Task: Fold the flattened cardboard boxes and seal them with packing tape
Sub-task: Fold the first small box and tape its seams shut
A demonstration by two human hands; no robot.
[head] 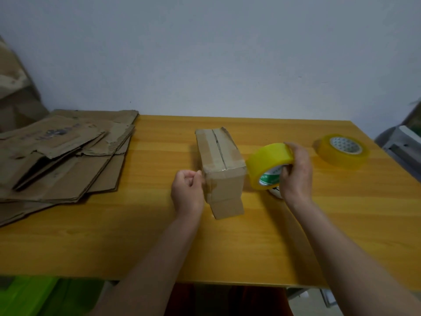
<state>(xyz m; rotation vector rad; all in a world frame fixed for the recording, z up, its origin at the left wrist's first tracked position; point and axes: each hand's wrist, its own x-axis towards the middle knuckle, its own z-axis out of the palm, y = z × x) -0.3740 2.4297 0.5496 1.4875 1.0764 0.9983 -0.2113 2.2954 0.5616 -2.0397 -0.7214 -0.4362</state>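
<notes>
One small cardboard box (219,165) is folded up and stands in the middle of the counter (227,242). Its top flaps are shut and meet in a dark line down the middle. Shiny clear tape seems to lie over the near end of that line and down the front side, but it is hard to see how far it runs along the top. So this box looks nearly sealed, but I cannot say it is all done.

The left hand (188,192) is at about 8 o'clock from the box, right up against its near left corner. Its fingers are curled in, and the fingertips seem to pinch or press something at the box edge. It may be the end of the tape, but that is too small to tell.

The right hand (296,172) is at 3 o'clock from the box. Its grip is curled round a yellow tape roll (267,166), fingers over the top and into the hole. The roll stands on its edge, just beside the box.

A second tape roll (340,150) lies flat farther off at 2 o'clock, and nobody holds it.

At 9 o'clock, well apart from the box, a pile of flattened boxes (59,156) lies on the left end of the counter. These are not folded yet. So most of the job is still left: one box is almost finished, and a whole pile waits.
</notes>
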